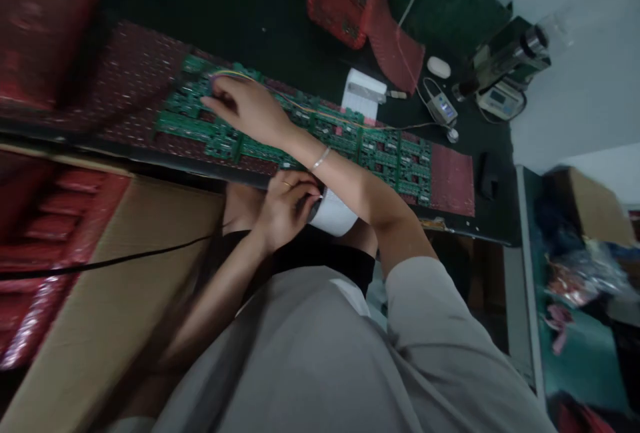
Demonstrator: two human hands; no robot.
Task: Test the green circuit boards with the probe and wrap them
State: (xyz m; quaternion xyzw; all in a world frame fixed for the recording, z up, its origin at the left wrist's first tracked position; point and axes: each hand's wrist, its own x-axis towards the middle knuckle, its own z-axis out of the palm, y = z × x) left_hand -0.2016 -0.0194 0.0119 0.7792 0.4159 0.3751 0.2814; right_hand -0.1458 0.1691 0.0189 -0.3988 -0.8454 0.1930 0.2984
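Note:
My right hand [243,108] is over the left end of a row of green circuit boards [385,153]. Its fingers are curled around the end of a bundle of thin coloured wires [320,115]; the tip of the bundle is hidden by the hand. The wires run right, across the boards, to a small white device [444,108] with a lit screen. At the table's front edge, above my lap, my left hand [289,208] is closed, thumb and fingers pinched at the side of a white roll [336,214]. My right forearm covers part of the roll.
Boards lie on pink bubble wrap [453,180] on a dark table [230,16]. Behind are a red bin [337,3], a white pad [359,90] and a microscope-like instrument [505,63]. A cardboard box [150,246] with red-wrapped packs [65,220] stands left, with a black cord crossing it.

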